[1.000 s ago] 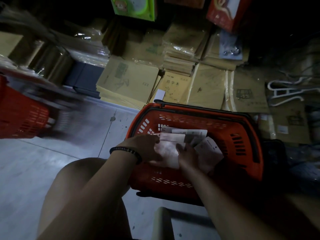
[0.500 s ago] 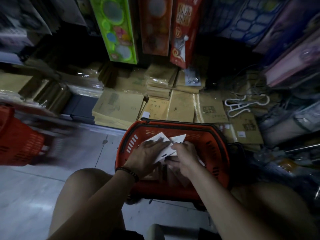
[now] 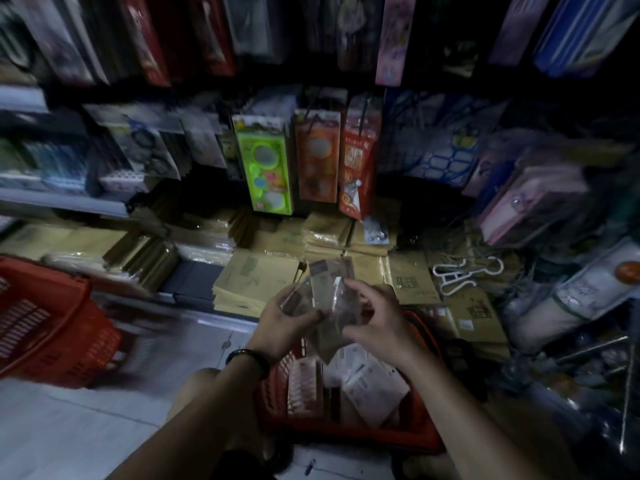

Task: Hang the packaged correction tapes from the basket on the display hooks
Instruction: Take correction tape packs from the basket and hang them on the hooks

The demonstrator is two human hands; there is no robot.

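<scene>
both hands gripping a small stack of packaged correction tapes (image 3: 330,292) above the red basket (image 3: 346,427); left hand (image 3: 287,323) pinching its left edge, right hand (image 3: 375,318) its right; long axis upright; hooks probably ahead, upward

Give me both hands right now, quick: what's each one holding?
Left hand: closed on the bunch of packaged correction tapes, above the basket.
Right hand: fingers curled on the same bunch, from the other side.
</scene>
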